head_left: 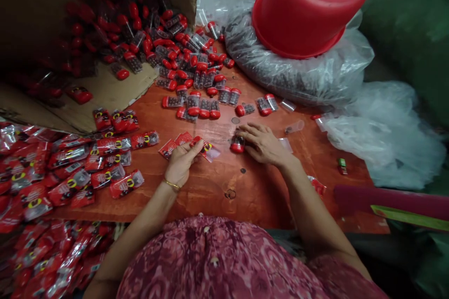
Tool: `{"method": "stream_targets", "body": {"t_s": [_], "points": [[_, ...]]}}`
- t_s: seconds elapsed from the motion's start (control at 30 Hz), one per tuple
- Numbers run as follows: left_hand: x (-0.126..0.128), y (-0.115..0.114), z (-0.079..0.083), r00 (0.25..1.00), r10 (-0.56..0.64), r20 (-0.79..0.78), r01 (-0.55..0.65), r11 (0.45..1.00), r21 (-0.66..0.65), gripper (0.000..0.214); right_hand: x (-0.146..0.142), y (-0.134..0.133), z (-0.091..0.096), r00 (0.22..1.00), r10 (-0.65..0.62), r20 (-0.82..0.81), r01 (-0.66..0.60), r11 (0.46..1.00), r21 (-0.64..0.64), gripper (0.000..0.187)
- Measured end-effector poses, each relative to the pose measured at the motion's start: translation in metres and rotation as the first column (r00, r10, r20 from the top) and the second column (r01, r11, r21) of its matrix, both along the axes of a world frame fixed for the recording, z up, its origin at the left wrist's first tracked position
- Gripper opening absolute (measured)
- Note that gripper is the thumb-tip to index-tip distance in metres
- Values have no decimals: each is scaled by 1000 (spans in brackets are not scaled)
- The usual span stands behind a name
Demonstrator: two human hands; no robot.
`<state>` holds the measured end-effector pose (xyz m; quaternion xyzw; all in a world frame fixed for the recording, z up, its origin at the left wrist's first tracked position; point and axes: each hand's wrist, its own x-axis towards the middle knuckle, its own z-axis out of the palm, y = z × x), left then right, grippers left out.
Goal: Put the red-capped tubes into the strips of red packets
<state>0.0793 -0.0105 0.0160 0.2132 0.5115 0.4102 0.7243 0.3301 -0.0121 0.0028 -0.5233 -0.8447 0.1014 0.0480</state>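
Observation:
My left hand point(180, 164) pinches a red printed plastic packet point(211, 152) between thumb and fingers, its clear end pointing right. More flat red packets point(169, 147) lie under and beside those fingers. To the right, my right hand point(264, 144) curls its fingertips round a small clear tube point(237, 144) with a red cap, which seems to contain dark beads. That tube rests at the tabletop, cap toward me. Part of it is hidden by the fingers.
A heap of red-capped tubes point(201, 63) spills from a cardboard box point(140, 81). Filled red packets point(70, 182) pile up at left. A red bucket point(308, 14) sits upside down on a clear bag of dark beads point(287, 74). Plastic bags point(382, 126) lie at right on the wooden table point(217, 201).

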Motion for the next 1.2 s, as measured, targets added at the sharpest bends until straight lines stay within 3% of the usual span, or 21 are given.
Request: {"method": "stream_targets", "body": {"t_s": [0.17,0.3,0.43,0.53,0.67,0.73,0.93,1.07,1.2], "points": [[-9,3,3,993,-104,51,106,993,-44,22,-11,-7,2,1000,7,5,-7,1000,-13,48],[-11,5,2,994,-103,47,106,991,-86,20,-16,-7,-1,1000,16,-14,-16,1000,-9,34],[-11,6,0,996,-69,48,75,988,-135,20,-20,-18,-8,988,-51,-145,45,998,-44,27],[-10,5,0,998,-51,31,55,987,-152,23,-29,-37,-9,928,-156,-337,139,988,-73,27],[-7,3,1,999,-49,-19,47,994,-99,29,-50,-61,-2,750,-225,-622,282,959,-8,38],[-5,1,2,997,-61,-40,59,997,-56,33,-61,-67,3,712,-215,-669,309,951,23,38],[-7,-4,-1,990,-56,-127,71,990,121,38,-78,-65,3,730,-205,-652,280,960,11,32],[-8,-5,-7,982,-27,-189,68,974,214,34,-85,-65,-1,699,-276,-660,373,928,8,29],[1,-7,-5,998,7,-64,6,980,201,31,-94,-67,-7,690,-265,-674,402,914,53,30]]}}
